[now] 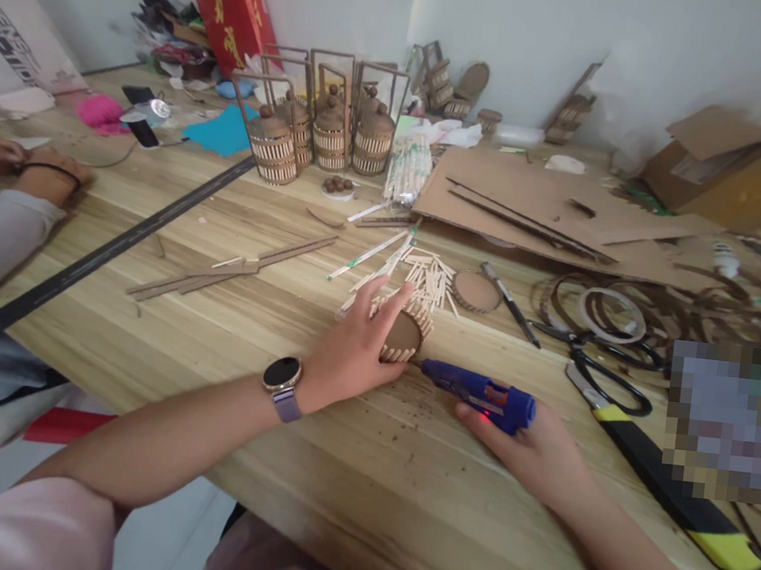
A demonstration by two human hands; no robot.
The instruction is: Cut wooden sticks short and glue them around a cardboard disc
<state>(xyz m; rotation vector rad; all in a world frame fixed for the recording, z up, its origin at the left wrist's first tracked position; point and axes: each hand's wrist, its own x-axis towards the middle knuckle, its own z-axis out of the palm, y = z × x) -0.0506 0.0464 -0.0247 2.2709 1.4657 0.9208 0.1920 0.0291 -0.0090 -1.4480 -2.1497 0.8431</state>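
Note:
A round cardboard piece (405, 335) with short wooden sticks standing around its rim lies on the table. My left hand (353, 346), with a watch on the wrist, grips it from the left, thumb at the near edge and fingers over the far side. My right hand (540, 447) is wrapped round a blue glue gun (478, 391) with a red light showing. Its nozzle points left and reaches the near right rim of the round piece. Loose short sticks (432, 281) are heaped just behind, beside a second cardboard disc (476, 291).
Scissors (616, 373), a utility knife (678, 489) and a tape roll (612, 315) lie to the right; a pen (511, 305) is nearer. Cardboard sheets (532, 201) and small handled baskets (331, 139) stand behind. Another person's arm (6, 227) rests at the left.

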